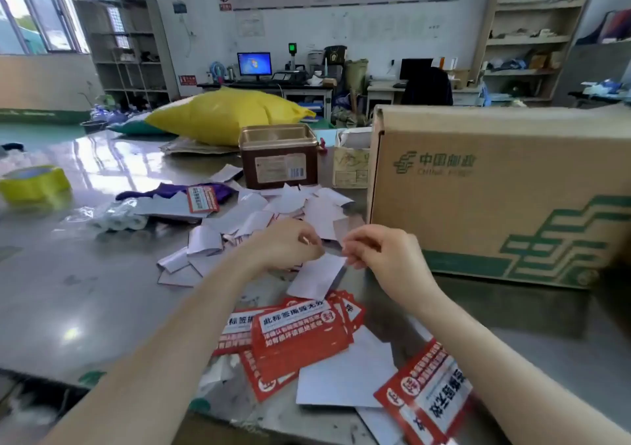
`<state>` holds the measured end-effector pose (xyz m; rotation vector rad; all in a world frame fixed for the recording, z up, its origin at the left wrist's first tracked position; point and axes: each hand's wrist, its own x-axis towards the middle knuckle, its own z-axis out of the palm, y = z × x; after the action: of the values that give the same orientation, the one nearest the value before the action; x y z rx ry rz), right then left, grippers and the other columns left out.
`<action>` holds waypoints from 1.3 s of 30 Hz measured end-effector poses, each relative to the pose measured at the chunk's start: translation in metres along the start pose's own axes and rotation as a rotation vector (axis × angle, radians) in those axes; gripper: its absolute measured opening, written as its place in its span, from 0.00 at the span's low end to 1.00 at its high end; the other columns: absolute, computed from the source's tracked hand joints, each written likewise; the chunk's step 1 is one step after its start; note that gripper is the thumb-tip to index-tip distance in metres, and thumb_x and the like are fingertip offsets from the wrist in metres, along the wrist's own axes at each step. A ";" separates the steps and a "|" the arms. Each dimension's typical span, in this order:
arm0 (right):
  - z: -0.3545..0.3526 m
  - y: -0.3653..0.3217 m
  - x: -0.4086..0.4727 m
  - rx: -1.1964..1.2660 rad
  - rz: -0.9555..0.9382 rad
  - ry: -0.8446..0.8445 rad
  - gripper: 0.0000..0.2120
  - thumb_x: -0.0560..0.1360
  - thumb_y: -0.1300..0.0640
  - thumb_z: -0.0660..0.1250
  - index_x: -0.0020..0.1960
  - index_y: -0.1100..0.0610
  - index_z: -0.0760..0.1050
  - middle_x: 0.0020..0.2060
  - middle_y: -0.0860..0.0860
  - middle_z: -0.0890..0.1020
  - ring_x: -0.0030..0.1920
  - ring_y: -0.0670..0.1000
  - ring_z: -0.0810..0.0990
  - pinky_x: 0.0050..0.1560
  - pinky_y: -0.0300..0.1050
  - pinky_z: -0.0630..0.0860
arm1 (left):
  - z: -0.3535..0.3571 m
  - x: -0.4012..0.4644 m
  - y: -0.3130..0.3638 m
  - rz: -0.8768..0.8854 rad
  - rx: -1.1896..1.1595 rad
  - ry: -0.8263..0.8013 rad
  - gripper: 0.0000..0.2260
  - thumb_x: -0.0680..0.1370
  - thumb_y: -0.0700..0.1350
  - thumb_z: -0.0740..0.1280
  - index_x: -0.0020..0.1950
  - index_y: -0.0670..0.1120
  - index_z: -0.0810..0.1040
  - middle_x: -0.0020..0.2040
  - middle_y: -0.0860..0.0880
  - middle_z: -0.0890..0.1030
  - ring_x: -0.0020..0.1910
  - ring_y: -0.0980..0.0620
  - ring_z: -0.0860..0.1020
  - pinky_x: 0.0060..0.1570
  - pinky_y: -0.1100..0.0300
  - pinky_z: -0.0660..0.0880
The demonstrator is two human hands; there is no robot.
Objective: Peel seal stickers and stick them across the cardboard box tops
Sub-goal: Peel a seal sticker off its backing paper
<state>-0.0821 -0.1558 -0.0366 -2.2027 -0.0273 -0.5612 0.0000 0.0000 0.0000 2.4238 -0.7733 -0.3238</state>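
Both my hands meet above the table's middle, pinching one seal sticker (317, 275) whose white backing faces me and hangs down between them. My left hand (286, 245) grips its upper left edge, my right hand (375, 246) its upper right corner. Below them lies a fanned stack of red seal stickers (297, 335), and another red sticker (430, 390) lies near my right forearm. A large cardboard box (495, 188) with green print stands to the right, its top out of sight from here.
Several peeled white backing papers (273, 212) litter the table beyond my hands. A brown tin (278, 156), a small carton (351, 161), a yellow tape roll (34, 183), a purple cloth (177, 190) and a yellow sack (225, 113) sit farther back.
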 end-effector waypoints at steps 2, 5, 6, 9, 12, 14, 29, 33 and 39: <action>0.000 0.007 -0.002 -0.103 -0.060 0.079 0.05 0.75 0.63 0.65 0.46 0.62 0.80 0.36 0.54 0.83 0.34 0.48 0.81 0.39 0.38 0.79 | 0.002 0.004 0.004 -0.020 0.145 -0.070 0.13 0.75 0.52 0.66 0.55 0.46 0.79 0.53 0.48 0.78 0.47 0.51 0.76 0.46 0.56 0.75; -0.002 0.013 -0.003 -0.165 -0.099 0.114 0.08 0.76 0.57 0.64 0.43 0.60 0.79 0.32 0.52 0.81 0.29 0.46 0.80 0.36 0.45 0.80 | 0.011 0.008 0.010 -0.040 0.230 -0.181 0.21 0.72 0.59 0.68 0.61 0.50 0.72 0.53 0.51 0.75 0.47 0.52 0.73 0.43 0.59 0.71; -0.003 0.015 -0.003 -0.192 -0.108 0.129 0.11 0.76 0.55 0.64 0.39 0.60 0.77 0.29 0.51 0.80 0.27 0.47 0.78 0.35 0.46 0.79 | 0.018 0.010 0.010 -0.048 0.214 -0.210 0.24 0.71 0.60 0.68 0.63 0.52 0.70 0.51 0.53 0.73 0.47 0.52 0.73 0.43 0.59 0.71; -0.005 0.014 -0.005 -0.343 -0.149 0.188 0.21 0.77 0.46 0.59 0.32 0.59 0.73 0.23 0.52 0.76 0.25 0.52 0.75 0.32 0.49 0.76 | 0.029 0.013 0.006 -0.053 0.217 -0.202 0.25 0.71 0.59 0.69 0.64 0.54 0.67 0.50 0.52 0.70 0.49 0.51 0.73 0.50 0.55 0.73; -0.003 0.017 -0.007 -0.365 -0.150 0.226 0.20 0.78 0.47 0.56 0.39 0.59 0.76 0.28 0.53 0.78 0.27 0.54 0.75 0.32 0.52 0.76 | 0.031 0.015 -0.005 -0.021 0.129 -0.126 0.20 0.73 0.54 0.68 0.61 0.52 0.69 0.50 0.51 0.73 0.46 0.53 0.74 0.46 0.57 0.72; -0.002 0.020 -0.005 -0.331 -0.125 0.219 0.14 0.79 0.51 0.56 0.49 0.58 0.77 0.30 0.52 0.79 0.29 0.52 0.77 0.34 0.51 0.78 | 0.031 0.014 -0.013 -0.002 -0.002 -0.058 0.15 0.74 0.45 0.67 0.60 0.49 0.73 0.53 0.49 0.76 0.49 0.51 0.75 0.47 0.58 0.73; 0.002 -0.003 -0.015 -0.228 -0.026 -0.452 0.16 0.75 0.44 0.62 0.61 0.46 0.73 0.57 0.42 0.76 0.54 0.40 0.73 0.50 0.32 0.71 | 0.014 0.025 -0.048 0.093 -0.043 0.911 0.08 0.77 0.39 0.64 0.52 0.45 0.81 0.51 0.46 0.82 0.52 0.47 0.78 0.53 0.52 0.73; -0.003 -0.014 -0.021 -0.097 0.003 -0.639 0.27 0.65 0.36 0.68 0.62 0.39 0.70 0.58 0.37 0.72 0.59 0.39 0.71 0.61 0.42 0.71 | 0.018 0.030 -0.060 -0.103 0.371 0.540 0.13 0.80 0.50 0.58 0.51 0.47 0.81 0.51 0.44 0.81 0.53 0.43 0.76 0.56 0.51 0.69; 0.004 -0.014 -0.025 -0.319 -0.131 -0.717 0.31 0.66 0.39 0.70 0.67 0.40 0.66 0.63 0.38 0.70 0.62 0.41 0.67 0.63 0.38 0.64 | 0.021 0.029 -0.048 -0.025 0.197 0.376 0.18 0.80 0.57 0.54 0.38 0.51 0.76 0.47 0.45 0.80 0.50 0.45 0.75 0.47 0.54 0.70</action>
<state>-0.1059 -0.1395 -0.0388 -2.6183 -0.4902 0.1976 0.0368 0.0060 -0.0468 2.5688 -0.6286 0.2068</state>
